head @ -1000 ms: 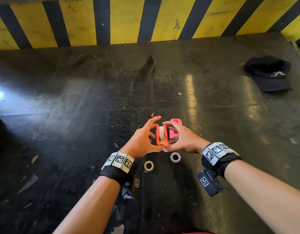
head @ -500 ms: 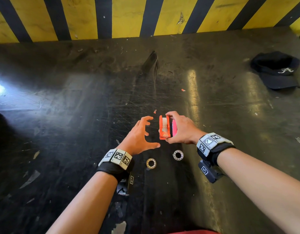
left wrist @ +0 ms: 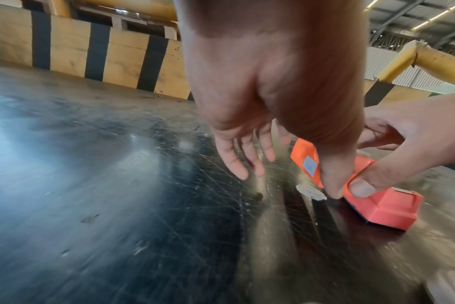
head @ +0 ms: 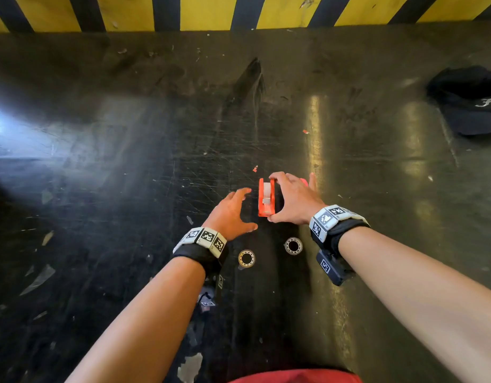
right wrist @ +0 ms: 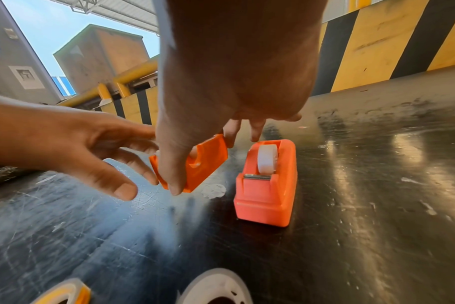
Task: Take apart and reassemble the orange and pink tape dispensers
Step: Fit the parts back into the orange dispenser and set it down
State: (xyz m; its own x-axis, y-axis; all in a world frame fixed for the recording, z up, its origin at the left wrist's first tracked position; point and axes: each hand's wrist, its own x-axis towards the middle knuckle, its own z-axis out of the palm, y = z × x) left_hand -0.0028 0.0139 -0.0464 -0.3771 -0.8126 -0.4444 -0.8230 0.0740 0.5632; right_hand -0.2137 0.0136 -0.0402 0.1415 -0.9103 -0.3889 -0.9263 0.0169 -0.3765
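Head view: the right hand (head: 295, 201) pinches the orange tape dispenser (head: 266, 197) between thumb and fingers near the middle of the dark scratched counter (head: 128, 175), while the left hand (head: 230, 214) hovers just beside it with its grip apart, fingers spread and holding nothing. A sliver of the pink tape dispenser (head: 304, 181) shows behind the right hand. Two tape rolls (head: 246, 258) lie toward the near edge, and a black cap (head: 470, 103) sits by the far right corner. Left wrist view: the fingers (left wrist: 244, 152) hang loose over the counter. Right wrist view: the orange dispenser is tilted in the grip; the pink one stands on the counter just beside it, a white roll in it.
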